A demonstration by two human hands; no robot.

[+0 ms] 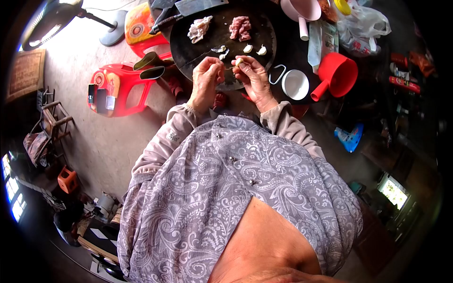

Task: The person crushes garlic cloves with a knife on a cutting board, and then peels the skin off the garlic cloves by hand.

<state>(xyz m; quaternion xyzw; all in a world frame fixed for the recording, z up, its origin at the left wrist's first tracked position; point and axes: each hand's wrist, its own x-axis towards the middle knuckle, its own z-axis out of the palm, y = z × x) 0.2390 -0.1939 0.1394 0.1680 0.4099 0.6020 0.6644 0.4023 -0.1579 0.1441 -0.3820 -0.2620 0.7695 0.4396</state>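
Finding 1: right hand (255,79). The grip is closed on 1 pale clove (239,62), apparently garlic, pinched between thumb and fingertips above the near part of the round chopping board (188,59). The clove's upper end shows; its lower part is covered by the digits, so its long axis cannot be confirmed.

Finding 2: left hand (205,80). Thumb and fingertips are drawn together, level with the board's near edge and facing the right hand. Whether a scrap sits between them cannot be told.

Finding 3: governing relation. The held clove lies to the right of the left fingertips and slightly farther from the body, across a narrow gap; the hands do not touch. The right hand, already bearing the clove, is the nearer.

Finding 4: board contents. 2 loose cloves (247,48) rest side by side, apart, just beyond the right hand and nearer to it than to the left. Peel scraps (218,48) lie beyond the left hand. Farther back are 2 separate piles: pale pieces (199,29) on the left, pink meat (240,28) on the right.

Finding 5: surroundings. A white mug (295,85) and a red scoop (337,74) stand right of the board.
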